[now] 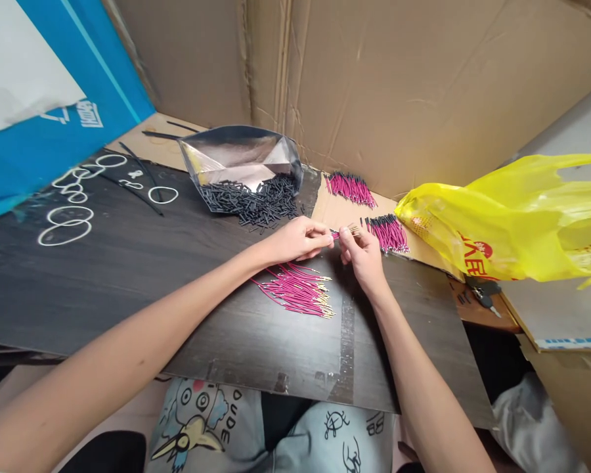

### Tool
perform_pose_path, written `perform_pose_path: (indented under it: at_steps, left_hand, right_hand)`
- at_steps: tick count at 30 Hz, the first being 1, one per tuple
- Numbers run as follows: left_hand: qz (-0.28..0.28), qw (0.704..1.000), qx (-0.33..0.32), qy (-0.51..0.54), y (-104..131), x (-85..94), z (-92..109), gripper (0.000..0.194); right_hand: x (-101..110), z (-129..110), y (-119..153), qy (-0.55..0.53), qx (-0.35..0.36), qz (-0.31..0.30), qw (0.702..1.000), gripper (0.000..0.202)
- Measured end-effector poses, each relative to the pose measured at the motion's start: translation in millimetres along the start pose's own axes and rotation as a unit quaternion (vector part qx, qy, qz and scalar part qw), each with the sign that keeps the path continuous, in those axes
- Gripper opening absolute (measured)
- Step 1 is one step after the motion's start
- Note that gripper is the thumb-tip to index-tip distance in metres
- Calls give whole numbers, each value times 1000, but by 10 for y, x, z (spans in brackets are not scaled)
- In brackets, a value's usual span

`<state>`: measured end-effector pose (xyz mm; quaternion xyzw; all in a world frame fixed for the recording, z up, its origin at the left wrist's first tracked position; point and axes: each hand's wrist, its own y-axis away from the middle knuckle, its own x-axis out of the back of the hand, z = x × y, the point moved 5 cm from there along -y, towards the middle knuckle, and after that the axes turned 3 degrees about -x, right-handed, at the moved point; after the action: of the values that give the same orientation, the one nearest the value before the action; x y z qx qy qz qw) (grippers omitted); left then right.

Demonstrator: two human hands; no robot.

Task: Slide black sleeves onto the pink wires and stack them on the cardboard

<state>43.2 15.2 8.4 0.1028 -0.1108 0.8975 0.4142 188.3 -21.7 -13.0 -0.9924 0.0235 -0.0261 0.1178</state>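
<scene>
My left hand point(309, 238) and my right hand point(362, 255) meet above the dark table, fingertips almost touching. The right fingers are pinched round a few red wires, whose brass-coloured terminals point(355, 231) poke out past the fingertips. My left thumb and fingers are pressed together at the wires' other end; what exactly they grip is too small to tell. Below the left hand lies a loose bunch of red wires point(295, 289) with gold tips. Behind it, an open foil bag point(241, 154) spills many short black sleeves point(256, 200).
Two rows of red wires with black ends, a farther row point(350, 189) and a nearer row point(388, 233), lie on cardboard. A yellow plastic bag point(502, 220) stands right, with keys point(485, 297) below. White rubber bands point(66, 225) and black tubes point(140, 164) lie left. Cardboard walls point(398, 85) rise behind.
</scene>
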Motion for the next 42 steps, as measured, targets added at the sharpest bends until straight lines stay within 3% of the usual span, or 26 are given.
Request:
perform_pose_path:
  at_steps: [7, 14, 20, 26, 32, 36, 42]
  left_hand:
    - [14, 998, -15, -53, -4, 45, 24, 23]
    - [-39, 997, 16, 66, 29, 42, 39, 22]
    - [-80, 992, 5, 100, 11, 51, -32, 23]
    - [-87, 988, 5, 127, 1, 78, -61, 21]
    - [-54, 984, 38, 165, -8, 104, -78, 19]
    - [-44, 984, 35, 169, -7, 114, -90, 18]
    - [-49, 997, 5, 59, -10, 127, -78, 26]
  right_hand:
    - [-1, 0, 0, 23, -3, 14, 1000, 46]
    - [-84, 32, 8, -73, -56, -21, 996, 49]
    - [-132, 78, 16, -161, -134, -46, 977, 47]
    - [-194, 28, 30, -227, -180, -83, 954, 44]
    - [-222, 50, 43, -260, -184, -104, 942, 39]
    - [-235, 112, 37, -248, -175, -95, 948, 37]
    - [-256, 108, 39, -106, -109, -100, 983, 44]
